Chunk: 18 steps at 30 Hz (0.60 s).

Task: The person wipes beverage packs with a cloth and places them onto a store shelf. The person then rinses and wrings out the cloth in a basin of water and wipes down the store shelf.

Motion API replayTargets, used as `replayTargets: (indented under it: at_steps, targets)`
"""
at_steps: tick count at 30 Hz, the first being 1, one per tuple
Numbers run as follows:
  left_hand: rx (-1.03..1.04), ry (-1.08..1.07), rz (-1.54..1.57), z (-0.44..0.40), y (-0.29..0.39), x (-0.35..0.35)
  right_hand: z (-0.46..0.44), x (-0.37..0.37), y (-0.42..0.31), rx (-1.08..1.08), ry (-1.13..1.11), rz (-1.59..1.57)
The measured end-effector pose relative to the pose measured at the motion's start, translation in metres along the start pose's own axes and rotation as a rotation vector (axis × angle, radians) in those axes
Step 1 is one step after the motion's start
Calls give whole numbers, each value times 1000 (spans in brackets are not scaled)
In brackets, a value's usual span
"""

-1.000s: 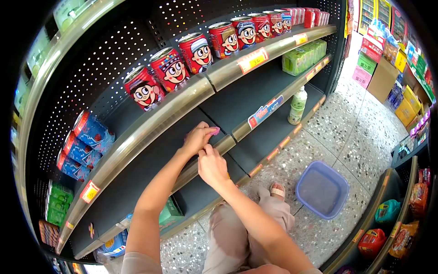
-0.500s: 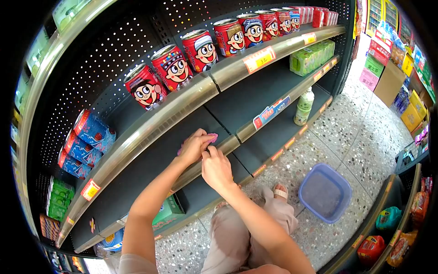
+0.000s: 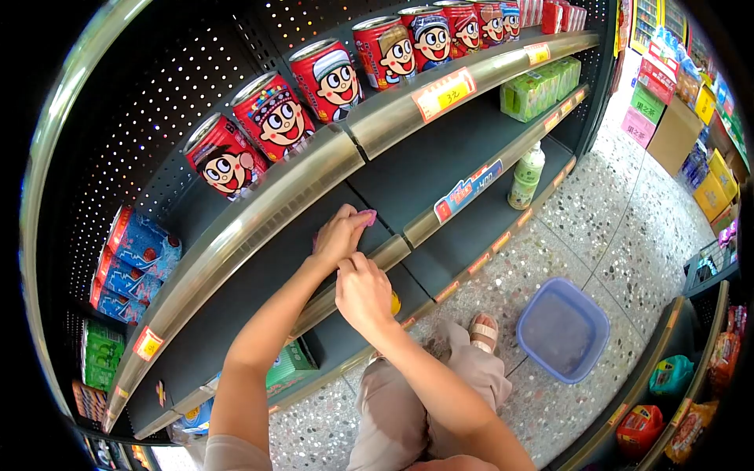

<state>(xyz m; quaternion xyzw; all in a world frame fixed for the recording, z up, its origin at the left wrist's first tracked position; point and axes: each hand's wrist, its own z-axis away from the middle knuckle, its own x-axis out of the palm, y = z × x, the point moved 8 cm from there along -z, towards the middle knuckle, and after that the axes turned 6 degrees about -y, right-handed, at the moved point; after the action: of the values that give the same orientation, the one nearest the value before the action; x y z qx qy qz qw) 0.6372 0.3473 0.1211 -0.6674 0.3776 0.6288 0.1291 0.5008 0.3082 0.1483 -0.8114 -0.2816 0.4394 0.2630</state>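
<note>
My left hand [image 3: 342,237] is closed around a pink cloth [image 3: 364,220], parts of which stick out beside the fingers. It presses the cloth onto the dark middle shelf [image 3: 271,255]. Just below it, at the shelf's metallic front rail [image 3: 390,253], is my right hand [image 3: 364,292], its fingers curled in. Whatever it may hold is hidden. A small yellow object [image 3: 396,303] shows beside the right wrist; I cannot tell if it is held. Above both hands, red cans with cartoon faces [image 3: 267,118] line the upper shelf.
A purple-blue basin [image 3: 562,330] stands on the speckled floor to the right. On the shelving are a green-white bottle [image 3: 527,177], a green shrink-wrapped pack [image 3: 540,89] and blue cans [image 3: 137,267]. Another shelf of colourful packets [image 3: 640,428] borders the aisle at lower right.
My left hand with the pink cloth has moved slightly up the shelf. My right hand has shifted a little left, and more of the yellow object shows. The view has tilted slightly.
</note>
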Motion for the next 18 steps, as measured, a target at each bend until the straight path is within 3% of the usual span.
replayTargets:
  at_steps: [9, 18]
  targets:
    - [-6, 23, -56, -8, -3, 5, -6, 1, 0, -32, 13, -1]
    - [-25, 7, -146, -5, -4, 9, 3, -7, 10, 109, 114, -106]
